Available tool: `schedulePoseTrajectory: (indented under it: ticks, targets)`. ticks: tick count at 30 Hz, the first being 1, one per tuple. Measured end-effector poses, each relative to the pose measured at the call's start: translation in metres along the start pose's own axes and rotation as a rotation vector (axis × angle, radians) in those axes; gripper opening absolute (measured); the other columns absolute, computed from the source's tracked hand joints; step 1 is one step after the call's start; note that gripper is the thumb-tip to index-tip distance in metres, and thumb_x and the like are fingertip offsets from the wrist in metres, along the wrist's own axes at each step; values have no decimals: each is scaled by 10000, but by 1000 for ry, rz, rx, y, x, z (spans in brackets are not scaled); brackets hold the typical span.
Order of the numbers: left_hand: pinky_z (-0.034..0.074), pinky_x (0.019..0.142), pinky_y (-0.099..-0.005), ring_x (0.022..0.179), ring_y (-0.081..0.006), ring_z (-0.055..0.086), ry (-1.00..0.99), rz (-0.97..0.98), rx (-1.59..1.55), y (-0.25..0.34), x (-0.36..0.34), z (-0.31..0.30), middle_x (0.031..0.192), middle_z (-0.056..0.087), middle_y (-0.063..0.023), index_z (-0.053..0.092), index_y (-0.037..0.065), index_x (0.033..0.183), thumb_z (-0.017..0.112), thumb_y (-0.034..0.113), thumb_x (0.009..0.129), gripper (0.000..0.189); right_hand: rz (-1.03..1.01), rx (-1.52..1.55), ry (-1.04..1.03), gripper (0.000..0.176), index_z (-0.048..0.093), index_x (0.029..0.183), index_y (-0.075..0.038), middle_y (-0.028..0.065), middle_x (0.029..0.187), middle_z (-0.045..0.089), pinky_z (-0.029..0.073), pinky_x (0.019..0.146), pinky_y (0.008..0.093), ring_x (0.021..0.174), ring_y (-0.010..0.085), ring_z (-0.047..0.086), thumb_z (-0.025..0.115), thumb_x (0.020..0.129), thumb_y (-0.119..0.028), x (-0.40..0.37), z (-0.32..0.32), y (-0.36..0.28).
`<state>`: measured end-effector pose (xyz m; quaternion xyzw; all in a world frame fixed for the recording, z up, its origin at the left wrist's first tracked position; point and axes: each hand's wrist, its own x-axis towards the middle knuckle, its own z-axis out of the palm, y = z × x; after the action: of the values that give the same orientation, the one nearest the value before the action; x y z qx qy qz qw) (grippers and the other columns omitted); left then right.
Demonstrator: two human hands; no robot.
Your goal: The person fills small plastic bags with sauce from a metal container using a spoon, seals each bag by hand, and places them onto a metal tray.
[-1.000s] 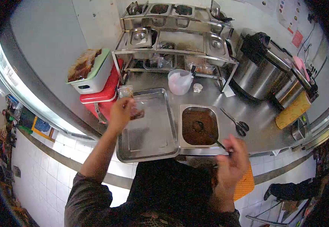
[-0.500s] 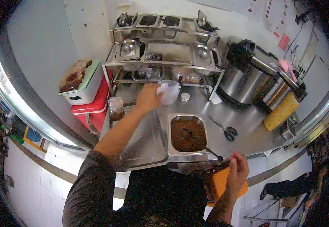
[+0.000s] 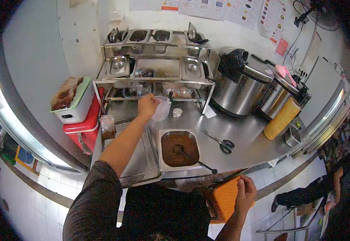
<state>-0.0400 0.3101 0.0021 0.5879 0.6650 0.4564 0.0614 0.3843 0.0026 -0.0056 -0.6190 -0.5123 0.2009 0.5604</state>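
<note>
My left hand (image 3: 148, 107) reaches across the counter, its fingers pinched at the near rim of a translucent plastic jug (image 3: 162, 110). A dark handle or clip stands at the jug's far side. Lower right, my right hand (image 3: 245, 193) hovers off the counter's front edge with loosely curled fingers apart, nothing in it. Between the hands a steel pan (image 3: 161, 160) of brown sauce (image 3: 170, 140) is set into the counter. A ladle (image 3: 205, 165) lies in the sauce, its black-tipped handle over the pan's corner. Scissors (image 3: 225, 146) and a crumpled white tissue (image 3: 177, 112) lie nearby.
A steel rack (image 3: 152, 82) with lidded pans stands at the back. Two large steel pots (image 3: 239, 90) and a yellow roll (image 3: 281, 119) are on the right. A white container (image 3: 78, 111) tops a red box (image 3: 78, 127) on the left. An orange-topped object (image 3: 226, 201) is below.
The head view has shifted, so the scene sits further left and lower. My left hand has come slightly closer to the jug. My right hand stays low, in front of the counter.
</note>
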Motion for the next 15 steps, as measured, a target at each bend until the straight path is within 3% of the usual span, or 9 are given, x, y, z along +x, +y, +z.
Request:
schedulePoseTrajectory:
  ticks: [4,6,7,9,11,13,15]
  targets:
    - [545,697,-355,727,-267,677,229,-4,-233,1,3,-11,802,672,-133,592,30,890,642,157,932,143,-60,41,-16,180,670,1041,24,66,973,649,468,762,258,868,131,588,653,928,-114,-4,13,-8]
    - [544,710,-331,763,-234,678,176,28,-590,2,1,-20,838,656,-120,517,26,929,591,98,962,108,-130,86,-95,203,673,1043,21,70,964,650,466,740,258,856,133,592,666,924,-143,-8,15,-23]
    - [544,716,-319,781,-218,679,139,39,-769,8,-5,-24,856,648,-113,480,25,948,566,68,977,100,-160,104,-132,215,674,1044,20,72,960,651,466,729,258,850,134,594,672,922,-157,-9,14,-28]
    - [546,770,-317,847,-190,664,32,154,-899,62,-47,-63,938,628,-116,406,37,968,547,14,979,143,-313,191,-410,315,677,1093,16,90,1023,663,471,719,273,845,144,597,718,899,-229,-8,9,-28]
    - [540,811,-319,880,-179,657,-76,173,-843,107,-100,-100,934,624,-114,380,60,996,582,-22,948,223,-361,338,-701,371,671,1131,11,98,1066,667,478,718,288,844,150,597,731,891,-265,-10,17,-47]
    - [544,816,-323,900,-185,655,-245,158,-823,128,-162,-119,930,619,-113,380,69,1033,616,-56,915,292,-336,294,-870,405,653,1188,4,110,1112,666,494,769,308,872,165,608,739,887,-252,-18,38,-60]
    - [543,824,-330,919,-185,651,-522,214,-1047,136,-217,-125,954,610,-107,381,69,1098,640,-80,889,365,-40,679,-710,401,620,1241,-13,109,1124,649,496,828,332,969,189,606,722,896,-191,-49,79,-68]
